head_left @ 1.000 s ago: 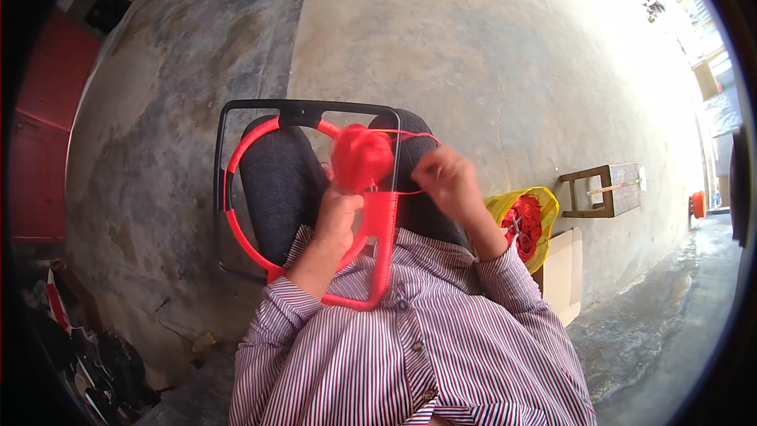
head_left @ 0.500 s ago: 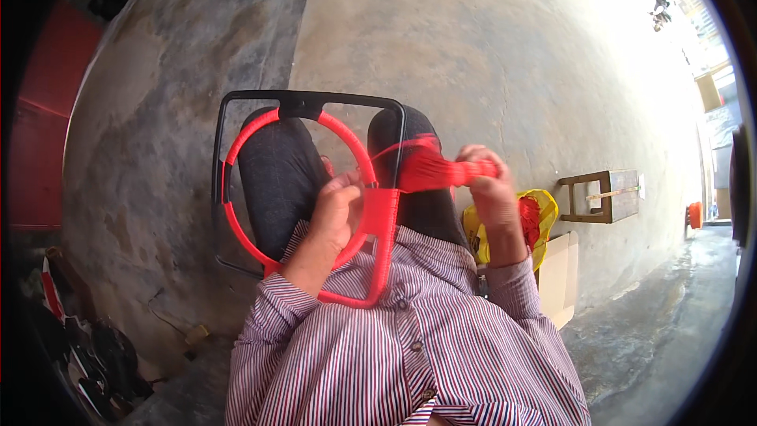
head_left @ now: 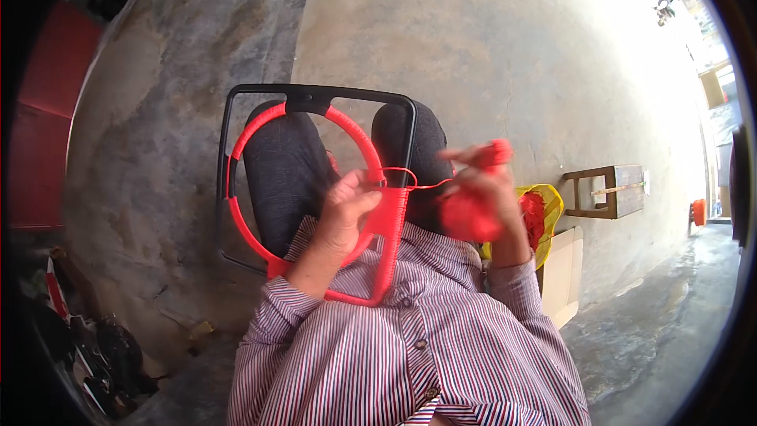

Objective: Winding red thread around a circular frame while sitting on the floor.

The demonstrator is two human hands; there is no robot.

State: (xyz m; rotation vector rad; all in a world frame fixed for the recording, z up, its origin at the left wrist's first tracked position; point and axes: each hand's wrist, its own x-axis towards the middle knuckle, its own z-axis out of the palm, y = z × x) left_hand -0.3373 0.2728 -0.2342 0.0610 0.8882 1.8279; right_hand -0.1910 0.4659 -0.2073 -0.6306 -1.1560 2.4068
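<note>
A black frame (head_left: 351, 94) with a ring inside it rests over my lap. Red cord wraps most of the ring (head_left: 254, 121) and the frame's lower right part (head_left: 388, 217). My left hand (head_left: 347, 207) pinches the ring's right side beside the wrapped panel, fingers partly behind it. Off to the right, my right hand (head_left: 490, 185), smeared by motion, grips a bundle of red cord (head_left: 471, 217) that hangs below it. A single strand (head_left: 430, 186) runs from the bundle to the frame's right bar and loops around it near the ring.
Right of my knee stands a yellow bag (head_left: 552, 201) with red material inside, next to a cardboard piece (head_left: 561, 276). A small wooden stool (head_left: 607, 191) is farther right on the concrete floor. Dark clutter (head_left: 102, 355) lies at lower left, below a red cabinet (head_left: 51, 110).
The cord bundle has swung from beside the frame's right bar to below my right hand, and a strand now stretches between them. The frame has shifted slightly right.
</note>
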